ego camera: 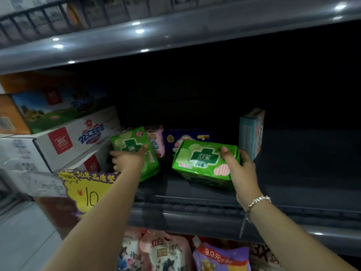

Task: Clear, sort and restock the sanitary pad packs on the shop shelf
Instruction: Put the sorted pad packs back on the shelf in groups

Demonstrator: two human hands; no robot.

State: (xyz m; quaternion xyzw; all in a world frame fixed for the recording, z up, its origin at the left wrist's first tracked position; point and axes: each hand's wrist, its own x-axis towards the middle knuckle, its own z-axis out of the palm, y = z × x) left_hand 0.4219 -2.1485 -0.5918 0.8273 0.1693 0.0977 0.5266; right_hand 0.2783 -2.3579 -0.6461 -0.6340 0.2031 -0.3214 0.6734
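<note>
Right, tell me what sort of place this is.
Most likely a small shop aisle. Metal shelving holds packaged goods, a yellow handwritten price sign hangs at the left, and a pouch below carries a 9.9 price tag. Each hand holds a green pad pack.

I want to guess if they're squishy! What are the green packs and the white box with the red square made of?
The green pack in the right hand and the green pack under the left hand look like thin glossy plastic film: they shine and crease at the edges, so probably soft. The white box looks like matte printed cardboard, with straight folded edges and flat sides.
</note>
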